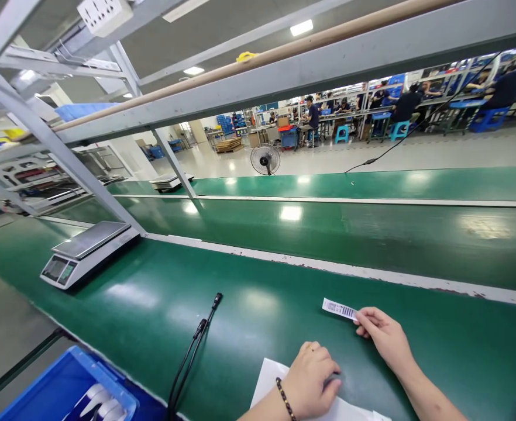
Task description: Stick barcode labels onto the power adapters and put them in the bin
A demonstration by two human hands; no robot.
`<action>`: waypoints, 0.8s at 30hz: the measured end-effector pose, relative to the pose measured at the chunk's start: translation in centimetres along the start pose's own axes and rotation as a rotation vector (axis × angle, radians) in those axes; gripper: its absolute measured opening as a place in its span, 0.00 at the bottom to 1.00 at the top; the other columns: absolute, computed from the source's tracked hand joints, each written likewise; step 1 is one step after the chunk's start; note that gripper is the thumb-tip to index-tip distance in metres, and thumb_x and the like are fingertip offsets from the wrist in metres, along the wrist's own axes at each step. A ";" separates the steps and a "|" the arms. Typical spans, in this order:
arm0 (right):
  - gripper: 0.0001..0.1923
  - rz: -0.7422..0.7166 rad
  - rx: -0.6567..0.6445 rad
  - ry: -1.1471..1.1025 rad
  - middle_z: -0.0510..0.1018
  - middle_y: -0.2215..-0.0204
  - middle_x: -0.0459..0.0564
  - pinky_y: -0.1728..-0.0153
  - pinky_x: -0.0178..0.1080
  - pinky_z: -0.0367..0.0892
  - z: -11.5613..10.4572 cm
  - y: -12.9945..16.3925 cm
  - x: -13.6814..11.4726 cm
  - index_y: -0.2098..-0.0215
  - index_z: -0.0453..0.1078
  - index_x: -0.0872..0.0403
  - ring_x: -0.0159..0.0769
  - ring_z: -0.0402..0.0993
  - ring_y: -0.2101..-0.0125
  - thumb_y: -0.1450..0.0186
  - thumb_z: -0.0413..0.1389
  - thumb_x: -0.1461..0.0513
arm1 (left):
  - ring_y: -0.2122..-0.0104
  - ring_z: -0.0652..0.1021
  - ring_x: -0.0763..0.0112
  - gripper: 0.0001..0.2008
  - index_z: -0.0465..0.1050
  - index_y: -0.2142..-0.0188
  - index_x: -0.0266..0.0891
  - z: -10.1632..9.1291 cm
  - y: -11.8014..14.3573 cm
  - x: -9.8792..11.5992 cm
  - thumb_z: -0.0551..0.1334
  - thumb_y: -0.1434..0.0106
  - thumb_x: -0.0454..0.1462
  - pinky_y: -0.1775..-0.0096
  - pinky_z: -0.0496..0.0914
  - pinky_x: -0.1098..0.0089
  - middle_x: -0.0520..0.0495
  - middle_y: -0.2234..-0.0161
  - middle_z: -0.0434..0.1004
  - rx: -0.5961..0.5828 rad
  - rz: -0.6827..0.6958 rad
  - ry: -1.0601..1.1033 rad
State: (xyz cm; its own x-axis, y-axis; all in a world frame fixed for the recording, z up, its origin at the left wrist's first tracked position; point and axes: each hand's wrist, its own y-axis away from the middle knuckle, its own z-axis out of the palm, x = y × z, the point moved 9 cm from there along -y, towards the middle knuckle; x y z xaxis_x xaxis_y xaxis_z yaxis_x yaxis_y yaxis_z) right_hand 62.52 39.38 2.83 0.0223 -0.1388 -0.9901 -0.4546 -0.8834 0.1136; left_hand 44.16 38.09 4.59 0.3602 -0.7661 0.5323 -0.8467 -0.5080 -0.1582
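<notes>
My right hand (383, 339) pinches one end of a narrow white barcode label (339, 308) between thumb and fingers, holding it over the green work surface (249, 327). The printed side faces up, with dark bars near my fingertips. Lower and to its left, my left hand (310, 377) has its fingers curled, with a beaded bracelet on the wrist. Something greyish shows between its thumb and fingers, too small to make out. Beneath that hand lies a white sheet of paper (267, 377), partly covered by the hand and wrist.
Two black cables with connectors (207, 321) lie left of the paper. A digital scale (91, 251) stands farther left. At the lower left is a blue bin (65, 386) holding white and dark blue items. A metal frame (284, 70) crosses overhead; people sit at far benches.
</notes>
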 end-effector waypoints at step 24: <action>0.23 -0.014 -0.002 0.041 0.75 0.81 0.49 0.78 0.34 0.66 0.0 0.3 -0.5 0.75 0.70 0.55 0.33 0.69 0.80 0.50 0.60 0.43 | 0.65 0.68 0.70 0.08 0.69 0.63 0.41 -0.1 0.0 0.2 0.61 0.45 0.37 0.56 0.63 0.66 0.50 0.67 0.72 0.009 0.002 0.000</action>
State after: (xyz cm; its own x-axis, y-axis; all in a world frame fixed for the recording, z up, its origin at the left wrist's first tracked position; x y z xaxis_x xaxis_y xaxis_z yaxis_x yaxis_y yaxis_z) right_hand 62.38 39.22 3.39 0.0655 -0.1448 -0.9873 -0.4524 -0.8862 0.0999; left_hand 44.19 38.00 4.81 0.3590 -0.7671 0.5317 -0.8436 -0.5105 -0.1669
